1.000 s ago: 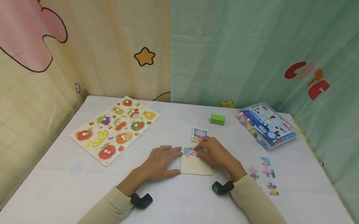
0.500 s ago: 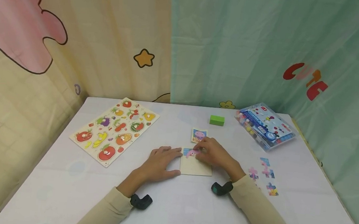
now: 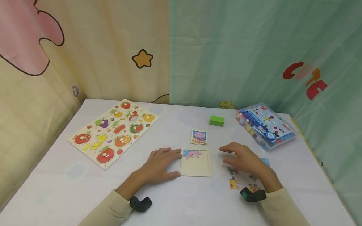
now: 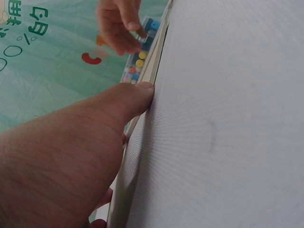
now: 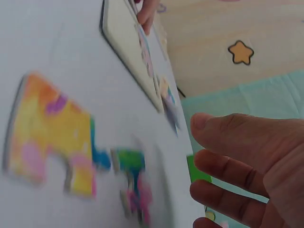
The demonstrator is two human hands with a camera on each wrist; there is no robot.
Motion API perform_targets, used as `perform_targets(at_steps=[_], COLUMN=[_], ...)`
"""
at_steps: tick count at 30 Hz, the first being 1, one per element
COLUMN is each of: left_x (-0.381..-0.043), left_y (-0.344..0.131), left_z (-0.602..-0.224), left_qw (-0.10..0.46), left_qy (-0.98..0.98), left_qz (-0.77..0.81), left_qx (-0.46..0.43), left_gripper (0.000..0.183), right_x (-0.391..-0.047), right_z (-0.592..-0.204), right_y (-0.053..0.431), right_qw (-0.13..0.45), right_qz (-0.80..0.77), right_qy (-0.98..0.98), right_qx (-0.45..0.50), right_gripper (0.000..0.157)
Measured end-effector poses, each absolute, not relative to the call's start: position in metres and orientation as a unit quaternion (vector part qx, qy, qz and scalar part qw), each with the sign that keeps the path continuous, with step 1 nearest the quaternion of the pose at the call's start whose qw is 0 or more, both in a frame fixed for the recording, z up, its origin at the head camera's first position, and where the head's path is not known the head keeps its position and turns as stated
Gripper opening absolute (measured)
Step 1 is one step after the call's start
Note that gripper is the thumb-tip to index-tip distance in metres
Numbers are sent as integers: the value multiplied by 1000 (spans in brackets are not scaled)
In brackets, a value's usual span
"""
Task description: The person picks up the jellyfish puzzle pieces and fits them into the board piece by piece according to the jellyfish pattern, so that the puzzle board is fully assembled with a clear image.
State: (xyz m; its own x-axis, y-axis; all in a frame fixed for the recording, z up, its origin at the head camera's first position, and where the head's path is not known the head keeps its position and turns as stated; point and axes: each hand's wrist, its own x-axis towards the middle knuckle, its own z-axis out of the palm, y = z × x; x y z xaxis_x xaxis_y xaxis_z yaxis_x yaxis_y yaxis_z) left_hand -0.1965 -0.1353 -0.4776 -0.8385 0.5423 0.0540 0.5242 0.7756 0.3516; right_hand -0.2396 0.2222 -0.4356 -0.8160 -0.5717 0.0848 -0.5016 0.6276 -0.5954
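Observation:
A wooden puzzle tray (image 3: 196, 168) lies mid-table, with joined puzzle pieces (image 3: 192, 153) showing a pink figure along its top left edge. My left hand (image 3: 161, 165) rests flat beside it, thumb and fingertips touching its left side. Over loose jigsaw pieces to the right hovers my right hand (image 3: 245, 159), fingers loosely bent and nothing held. Beneath it a yellow-orange piece (image 5: 52, 128) shows large in the right wrist view, with another piece (image 5: 130, 161) near it. Some pieces are hidden by the hand. A small picture card (image 3: 199, 137) lies just beyond the tray.
At the left lies a fruit puzzle board (image 3: 113, 133). A green block (image 3: 217, 121) stands at the back. A clear plastic box (image 3: 266, 125) of colourful beads is at the back right. Curtains (image 3: 233, 49) hang behind the table.
My right hand has let go of the piece at the tray's top edge and moved right, over the loose pieces. My left hand stays at the tray's side.

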Motion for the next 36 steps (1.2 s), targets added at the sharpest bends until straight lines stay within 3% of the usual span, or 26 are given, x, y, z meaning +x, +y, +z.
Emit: perform_targets(at_steps=[7, 13, 36], left_x=[-197, -199, -197], left_y=[-136, -138, -137], left_z=[-479, -480, -480], left_qw=[26, 24, 21], left_qy=[943, 944, 939], left_qz=[178, 177, 190], left_qx=[279, 278, 286], left_gripper=[65, 66, 64], right_x=[-221, -221, -220], right_z=[-436, -448, -465], right_y=[300, 338, 351], right_qw=[28, 26, 26], right_qz=[-294, -264, -283], right_qy=[938, 957, 954], right_qx=[-181, -118, -90], right_gripper=[30, 32, 35])
